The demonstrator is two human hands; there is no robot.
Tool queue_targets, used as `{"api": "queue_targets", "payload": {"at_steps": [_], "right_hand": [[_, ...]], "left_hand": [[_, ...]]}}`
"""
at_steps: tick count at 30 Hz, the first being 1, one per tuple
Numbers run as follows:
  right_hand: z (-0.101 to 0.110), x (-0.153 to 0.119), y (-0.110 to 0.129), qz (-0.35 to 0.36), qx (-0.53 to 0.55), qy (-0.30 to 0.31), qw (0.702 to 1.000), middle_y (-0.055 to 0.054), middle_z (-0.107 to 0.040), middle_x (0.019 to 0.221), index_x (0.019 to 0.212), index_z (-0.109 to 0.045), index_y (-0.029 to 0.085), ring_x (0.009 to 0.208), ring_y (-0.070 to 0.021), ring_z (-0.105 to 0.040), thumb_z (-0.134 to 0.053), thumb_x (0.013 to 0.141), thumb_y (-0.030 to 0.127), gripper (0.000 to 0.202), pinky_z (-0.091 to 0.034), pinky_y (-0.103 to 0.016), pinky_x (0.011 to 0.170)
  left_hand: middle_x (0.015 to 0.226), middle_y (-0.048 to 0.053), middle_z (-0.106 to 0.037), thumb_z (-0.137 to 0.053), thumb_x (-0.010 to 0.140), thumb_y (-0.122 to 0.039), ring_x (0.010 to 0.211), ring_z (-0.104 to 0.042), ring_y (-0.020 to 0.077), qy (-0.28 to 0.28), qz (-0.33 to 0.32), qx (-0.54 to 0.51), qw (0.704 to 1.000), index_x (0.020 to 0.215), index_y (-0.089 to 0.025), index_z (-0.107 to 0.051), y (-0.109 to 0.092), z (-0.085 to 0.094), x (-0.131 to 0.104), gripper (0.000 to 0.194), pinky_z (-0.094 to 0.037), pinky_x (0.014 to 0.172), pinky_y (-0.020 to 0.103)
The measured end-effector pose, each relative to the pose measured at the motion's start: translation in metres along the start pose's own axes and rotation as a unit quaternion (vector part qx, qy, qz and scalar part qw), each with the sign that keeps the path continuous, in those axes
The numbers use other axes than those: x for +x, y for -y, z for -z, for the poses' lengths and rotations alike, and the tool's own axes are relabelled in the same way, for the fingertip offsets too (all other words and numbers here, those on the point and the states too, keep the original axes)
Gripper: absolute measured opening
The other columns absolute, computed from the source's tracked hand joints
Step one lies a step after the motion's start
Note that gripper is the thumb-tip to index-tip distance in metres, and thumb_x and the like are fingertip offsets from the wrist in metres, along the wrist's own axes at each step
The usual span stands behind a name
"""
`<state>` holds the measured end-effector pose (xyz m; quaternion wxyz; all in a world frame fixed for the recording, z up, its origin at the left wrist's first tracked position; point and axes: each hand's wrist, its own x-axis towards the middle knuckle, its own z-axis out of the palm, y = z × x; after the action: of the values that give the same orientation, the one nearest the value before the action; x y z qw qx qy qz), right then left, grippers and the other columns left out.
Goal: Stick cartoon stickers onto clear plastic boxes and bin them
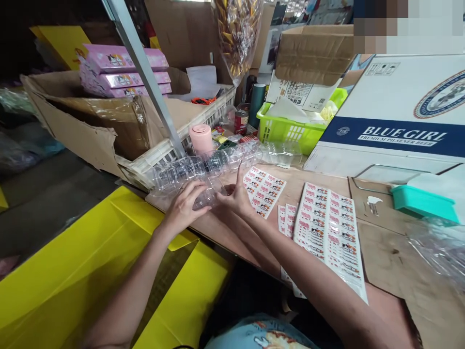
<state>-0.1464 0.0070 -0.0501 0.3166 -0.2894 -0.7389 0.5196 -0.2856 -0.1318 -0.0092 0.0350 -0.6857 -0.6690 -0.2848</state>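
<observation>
My left hand [187,203] curls its fingers round a small clear plastic box [207,194] above the table's near edge. At the box's right end is my right hand [238,196], its thumb side against the plastic and one finger pointing up. Just behind both hands lies a row of clear plastic packs [181,169], see-through and hard to tell apart. A sheet of cat stickers [265,189] rests right of my right hand. Beneath my right forearm is a thick stack of similar sticker sheets [327,228].
A yellow box [80,261] stands open below my left arm. Behind the packs are a pink lidded cup [201,139], a can [240,122] and a green basket [283,128]. A metal post [145,77] rises at left. A beer carton [392,121] and teal tray [425,201] are at right.
</observation>
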Motion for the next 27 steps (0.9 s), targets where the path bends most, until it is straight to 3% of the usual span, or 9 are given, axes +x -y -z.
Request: {"api": "queue_targets", "payload": {"at_steps": [3, 7, 11, 13, 17, 19, 21, 24, 27], "right_hand": [[0.022, 0.000, 0.005, -0.020, -0.036, -0.043, 0.998, -0.001, -0.068, 0.075, 0.155, 0.018, 0.012, 0.064, -0.0201, -0.062, -0.073, 0.068, 0.025, 0.127, -0.050, -0.033, 0.063], [0.074, -0.016, 0.006, 0.001, -0.072, -0.118, 0.990, -0.004, -0.071, 0.084, 0.156, 0.018, 0.014, 0.071, -0.0219, -0.067, -0.072, 0.068, 0.028, 0.127, -0.054, -0.037, 0.069], [0.120, -0.053, 0.015, 0.099, -0.150, -0.167, 0.970, -0.011, -0.071, 0.098, 0.157, 0.015, 0.014, 0.088, -0.0250, -0.068, -0.072, 0.074, 0.026, 0.120, -0.056, -0.043, 0.085], [0.133, -0.077, 0.021, 0.138, -0.194, -0.152, 0.959, -0.013, -0.070, 0.106, 0.157, 0.014, 0.016, 0.095, -0.0265, -0.068, -0.071, 0.078, 0.026, 0.117, -0.056, -0.045, 0.088], [0.148, -0.121, 0.031, 0.190, -0.275, -0.084, 0.939, -0.016, -0.064, 0.121, 0.159, 0.007, 0.022, 0.107, -0.0285, -0.063, -0.066, 0.086, 0.025, 0.103, -0.055, -0.046, 0.089], [0.159, -0.144, 0.038, 0.196, -0.301, -0.077, 0.930, -0.017, -0.059, 0.128, 0.159, -0.006, 0.026, 0.113, -0.0306, -0.059, -0.068, 0.087, 0.029, 0.096, -0.052, -0.051, 0.094], [0.172, -0.167, 0.048, 0.163, -0.264, -0.106, 0.945, -0.014, -0.058, 0.123, 0.156, -0.024, 0.028, 0.110, -0.0292, -0.057, -0.069, 0.087, 0.033, 0.083, -0.050, -0.051, 0.095], [0.188, -0.203, 0.061, 0.026, -0.029, -0.086, 0.996, -0.006, -0.061, 0.094, 0.148, -0.037, 0.028, 0.083, -0.0197, -0.061, -0.060, 0.094, 0.035, 0.059, -0.057, -0.040, 0.079], [0.197, -0.231, 0.062, -0.111, 0.229, -0.015, 0.967, 0.001, -0.059, 0.074, 0.143, -0.037, 0.027, 0.059, -0.0131, -0.057, -0.058, 0.096, 0.034, 0.052, -0.056, -0.031, 0.059]], "left_hand": [[0.133, 0.011, -0.055, -0.067, 0.086, -0.029, 0.129, -0.051, 0.0268, 0.015, -0.028, 0.003, 0.999, 0.130, -0.021, -0.054, 0.002, 0.001, -0.002, 0.046, -0.047, 0.107, 0.045], [0.129, 0.013, -0.060, -0.060, 0.091, -0.023, 0.133, -0.048, 0.0283, 0.023, -0.070, 0.000, 0.997, 0.123, -0.018, -0.061, -0.003, -0.005, 0.002, 0.032, -0.045, 0.108, 0.048], [0.118, 0.013, -0.067, -0.064, 0.089, -0.028, 0.123, -0.056, 0.0299, -0.055, 0.015, -0.170, 0.984, 0.107, -0.017, -0.071, -0.045, -0.024, 0.019, 0.022, -0.045, 0.106, 0.048], [0.112, 0.013, -0.070, -0.067, 0.087, -0.037, 0.109, -0.065, 0.0272, -0.039, 0.107, -0.381, 0.918, 0.104, -0.017, -0.073, -0.080, -0.042, 0.029, 0.027, -0.050, 0.098, 0.042], [0.100, 0.013, -0.075, -0.067, 0.086, -0.045, 0.094, -0.072, 0.0242, 0.076, 0.249, -0.751, 0.607, 0.102, -0.012, -0.072, -0.143, -0.089, 0.046, 0.037, -0.054, 0.088, 0.037], [0.096, 0.011, -0.076, -0.072, 0.083, -0.034, 0.091, -0.073, 0.0215, 0.077, 0.281, -0.812, 0.506, 0.099, -0.011, -0.072, -0.163, -0.108, 0.048, 0.028, -0.054, 0.090, 0.035], [0.099, 0.010, -0.077, -0.071, 0.083, -0.024, 0.095, -0.073, 0.0207, 0.080, 0.292, -0.830, 0.469, 0.101, -0.012, -0.071, -0.178, -0.119, 0.045, 0.022, -0.053, 0.095, 0.035], [0.108, 0.012, -0.076, -0.069, 0.084, -0.019, 0.106, -0.070, 0.0235, 0.096, 0.288, -0.828, 0.472, 0.108, -0.013, -0.070, -0.199, -0.122, 0.037, 0.025, -0.050, 0.101, 0.040], [0.108, 0.009, -0.076, -0.071, 0.081, -0.016, 0.104, -0.071, 0.0237, 0.109, 0.284, -0.817, 0.491, 0.106, -0.015, -0.071, -0.219, -0.120, 0.032, 0.025, -0.050, 0.102, 0.043]]}}
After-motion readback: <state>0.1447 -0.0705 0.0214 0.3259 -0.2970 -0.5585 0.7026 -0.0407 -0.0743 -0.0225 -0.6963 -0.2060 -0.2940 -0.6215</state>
